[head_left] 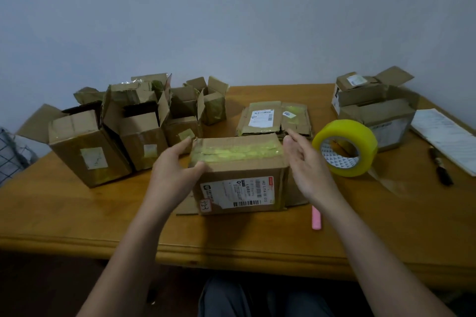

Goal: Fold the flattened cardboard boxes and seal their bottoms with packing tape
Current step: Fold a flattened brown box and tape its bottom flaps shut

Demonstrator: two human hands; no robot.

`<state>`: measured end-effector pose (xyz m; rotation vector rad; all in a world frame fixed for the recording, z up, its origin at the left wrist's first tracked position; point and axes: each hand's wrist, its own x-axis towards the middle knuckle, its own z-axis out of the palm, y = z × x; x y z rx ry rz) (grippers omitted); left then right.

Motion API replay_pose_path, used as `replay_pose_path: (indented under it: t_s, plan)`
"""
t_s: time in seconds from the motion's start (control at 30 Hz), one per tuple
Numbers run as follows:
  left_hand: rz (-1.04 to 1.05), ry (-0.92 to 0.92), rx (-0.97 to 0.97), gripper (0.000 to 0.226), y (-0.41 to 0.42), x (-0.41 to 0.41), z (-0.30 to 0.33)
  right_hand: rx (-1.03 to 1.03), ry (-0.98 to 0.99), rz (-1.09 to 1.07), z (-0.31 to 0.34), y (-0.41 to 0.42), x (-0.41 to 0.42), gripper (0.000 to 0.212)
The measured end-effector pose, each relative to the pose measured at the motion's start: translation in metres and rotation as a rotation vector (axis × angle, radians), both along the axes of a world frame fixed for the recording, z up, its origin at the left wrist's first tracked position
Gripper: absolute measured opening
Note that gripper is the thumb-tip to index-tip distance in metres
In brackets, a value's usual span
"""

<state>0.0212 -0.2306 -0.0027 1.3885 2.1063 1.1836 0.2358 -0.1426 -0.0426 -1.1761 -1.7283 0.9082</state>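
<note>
Brown box (pixel 239 175) in middle of table (pixel 77 213), taped bottom up, white label on front. Flat boxes (pixel 274 118) stacked behind it. Yellow tape roll (pixel 345 148) standing on edge at right.

a pink marker (pixel 316 218) lies on the wooden counter (pixel 77 213); a dark pen (pixel 441 167) rests beside a white paper pad (pixel 447 136) at the right.
</note>
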Motion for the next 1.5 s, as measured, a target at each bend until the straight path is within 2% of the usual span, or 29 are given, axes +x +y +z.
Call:
replay_pose_path:
  t_s: [0.1, 0.2, 0.33, 0.43, 0.57, 0.7, 0.77, 0.9, 0.93, 1.0, 1.07, 1.13, 1.3, 1.43, 1.5]
  plan:
    - [0.093, 0.176, 0.129, 0.062, 0.002, 0.017, 0.017, 0.126, 0.126, -0.145, 0.003, -0.006, 0.029, 0.033]
    - [0.067, 0.255, 0.314, 0.048, 0.014, 0.048, 0.029, 0.217, 0.147, -0.349, -0.007, -0.004, 0.071, 0.013]
    - [-0.084, 0.248, 0.383, 0.042, 0.039, 0.116, 0.033, 0.123, -0.073, -0.564, -0.035, 0.006, 0.131, 0.022]
    - [-0.210, 0.122, 0.312, 0.047, 0.068, 0.162, 0.018, 0.024, -0.330, -0.603, -0.054, 0.011, 0.161, 0.030]
    - [-0.228, -0.085, 0.034, 0.064, 0.109, 0.199, -0.003, 0.046, -0.414, -0.576, -0.064, 0.015, 0.174, 0.026]
    - [-0.153, -0.235, -0.139, 0.045, 0.140, 0.216, -0.027, 0.109, -0.475, -0.569, -0.063, 0.019, 0.178, 0.012]
    - [-0.097, -0.305, -0.160, 0.033, 0.152, 0.219, -0.041, 0.129, -0.489, -0.572, -0.064, 0.020, 0.179, 0.004]
    - [0.037, -0.403, -0.143, 0.028, 0.159, 0.223, -0.056, 0.125, -0.488, -0.601, -0.067, 0.021, 0.180, 0.004]
    - [0.042, -0.365, -0.108, 0.023, 0.158, 0.225, -0.058, 0.115, -0.469, -0.609, -0.067, 0.022, 0.180, 0.006]
    - [0.003, -0.164, -0.023, 0.015, 0.150, 0.232, -0.054, 0.084, -0.423, -0.621, -0.067, 0.023, 0.179, 0.009]
    - [-0.048, 0.068, 0.088, 0.015, 0.142, 0.237, -0.047, 0.068, -0.412, -0.647, -0.066, 0.025, 0.179, 0.008]
    - [-0.079, 0.205, 0.209, 0.016, 0.136, 0.241, -0.037, 0.078, -0.394, -0.681, -0.064, 0.026, 0.179, 0.008]
    - [-0.094, 0.259, 0.345, 0.016, 0.122, 0.243, -0.002, 0.292, -0.180, -0.832, -0.058, 0.018, 0.175, 0.009]
    - [-0.036, 0.235, 0.482, 0.017, 0.107, 0.216, 0.035, 0.581, -0.159, -0.679, -0.041, 0.014, 0.164, 0.016]
    - [0.011, 0.235, 0.543, 0.015, 0.096, 0.191, 0.051, 0.702, -0.156, -0.598, -0.026, 0.013, 0.153, 0.011]
